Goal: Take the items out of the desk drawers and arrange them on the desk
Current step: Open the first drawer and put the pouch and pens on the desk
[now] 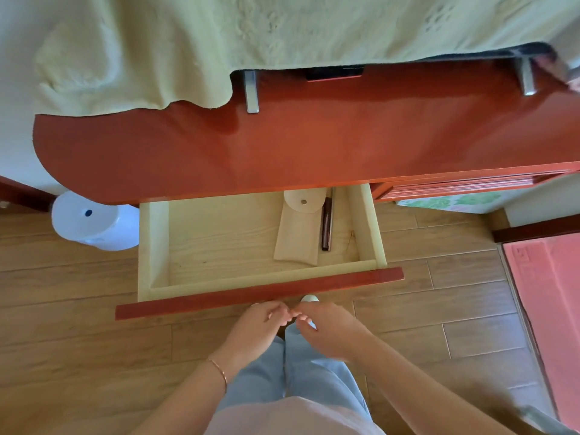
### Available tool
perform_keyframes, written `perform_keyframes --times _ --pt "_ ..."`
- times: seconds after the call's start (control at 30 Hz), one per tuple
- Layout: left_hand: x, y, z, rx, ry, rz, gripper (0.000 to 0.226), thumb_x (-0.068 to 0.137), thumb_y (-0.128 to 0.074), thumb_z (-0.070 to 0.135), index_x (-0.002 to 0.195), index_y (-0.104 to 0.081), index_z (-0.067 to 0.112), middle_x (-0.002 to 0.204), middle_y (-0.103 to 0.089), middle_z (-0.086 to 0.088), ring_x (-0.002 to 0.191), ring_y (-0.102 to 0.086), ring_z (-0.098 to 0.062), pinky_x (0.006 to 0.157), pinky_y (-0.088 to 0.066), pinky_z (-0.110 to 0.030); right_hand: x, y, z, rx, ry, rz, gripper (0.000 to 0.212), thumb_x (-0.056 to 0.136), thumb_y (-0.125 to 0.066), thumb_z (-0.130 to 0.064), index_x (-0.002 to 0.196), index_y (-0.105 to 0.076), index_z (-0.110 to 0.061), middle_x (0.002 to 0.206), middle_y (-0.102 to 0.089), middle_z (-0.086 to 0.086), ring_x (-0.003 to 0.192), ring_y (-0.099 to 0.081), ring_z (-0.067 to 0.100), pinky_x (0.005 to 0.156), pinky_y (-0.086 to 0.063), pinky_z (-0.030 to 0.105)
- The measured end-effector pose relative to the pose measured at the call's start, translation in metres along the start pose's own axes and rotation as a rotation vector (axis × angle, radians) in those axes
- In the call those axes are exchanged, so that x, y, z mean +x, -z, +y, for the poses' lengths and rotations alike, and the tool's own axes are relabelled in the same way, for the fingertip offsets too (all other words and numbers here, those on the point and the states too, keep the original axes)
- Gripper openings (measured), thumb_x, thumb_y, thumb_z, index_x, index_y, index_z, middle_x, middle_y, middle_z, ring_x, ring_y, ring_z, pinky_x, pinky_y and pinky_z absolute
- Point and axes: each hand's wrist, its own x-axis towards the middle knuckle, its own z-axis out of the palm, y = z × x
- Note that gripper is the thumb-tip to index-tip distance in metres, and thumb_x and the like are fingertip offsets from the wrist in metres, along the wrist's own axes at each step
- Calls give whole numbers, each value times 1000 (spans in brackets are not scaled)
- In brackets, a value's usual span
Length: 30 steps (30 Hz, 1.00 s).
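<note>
inside open drawer (157,246): pale pouch (298,237), perhaps a dark pen (327,224) beside it.

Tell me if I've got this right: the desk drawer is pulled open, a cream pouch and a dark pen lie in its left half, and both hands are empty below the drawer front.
Not quite. In the head view the cream pouch and dark pen lie in the right half of the drawer, not the left. The rest holds: the drawer is pulled open, and the left hand and right hand are empty below its front.
</note>
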Motion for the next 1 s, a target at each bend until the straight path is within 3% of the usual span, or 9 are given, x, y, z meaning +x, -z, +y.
perform_keyframes --times 0.13,0.23,0.33,0.4,0.47,0.57,0.7,0.83,1.0 --pt "-3 21 48 -71 -227 -23 25 94 -47 22 80 -68 21 80 -70 13 77 -63 1 73 -48 -19 -21 49 -17 23 207 360 17 92 -45 -23 87 -60 -18 76 -65 -2 67 -58 17 60 -47 29" --pt "15 37 74 -103 -315 110 22 95 -46 25 89 -67 20 82 -70 6 77 -64 -9 72 -52 -24 1 74 -13 124 147 523 19 92 -47 -19 97 -65 -16 81 -69 1 70 -64 16 63 -53 29" --pt "57 45 83 -13 -224 263 21 95 -45 31 105 -62 23 95 -65 14 81 -59 0 65 -46 -11 40 90 -2 127 -118 482 24 91 -42 -21 103 -63 -17 90 -68 6 79 -63 24 67 -53 32" --pt "85 46 81 -33 -104 316 26 95 -45 29 113 -61 20 96 -63 12 75 -58 -7 60 -43 -16 63 95 4 139 -225 482 23 90 -41 -21 102 -61 -16 90 -66 6 77 -61 25 63 -50 30" --pt "103 43 76 -105 2 326 29 95 -45 25 119 -59 17 94 -62 11 67 -54 -14 53 -42 -22 80 98 10 176 -285 501 20 89 -42 -20 102 -57 -17 90 -64 4 74 -61 24 59 -47 29" --pt "119 39 70 -191 122 317 35 92 -46 17 126 -51 12 113 -58 -2 83 -51 -16 52 -38 -19 98 100 16 180 -361 499 20 88 -44 -18 106 -53 -17 95 -62 6 76 -61 26 57 -44 28" --pt "131 31 61 -305 202 289 40 91 -49 16 130 -46 10 103 -53 -2 88 -52 -20 59 -43 -24 108 96 14 229 -378 483 19 87 -44 -18 103 -55 -12 91 -64 7 78 -62 27 60 -46 29" --pt "136 27 59 -364 186 228 30 91 -47 12 119 -56 7 100 -59 -4 87 -55 -20 61 -41 -21 114 89 6 254 -372 440 23 88 -45 -18 107 -54 -9 96 -61 9 82 -57 28 63 -42 29" --pt "137 28 56 -409 182 166 19 92 -46 12 99 -63 15 100 -67 -12 89 -61 -28 74 -48 -35 114 84 6 298 -364 424 34 86 -50 -25 117 -50 -11 107 -60 10 93 -59 29 70 -46 31"
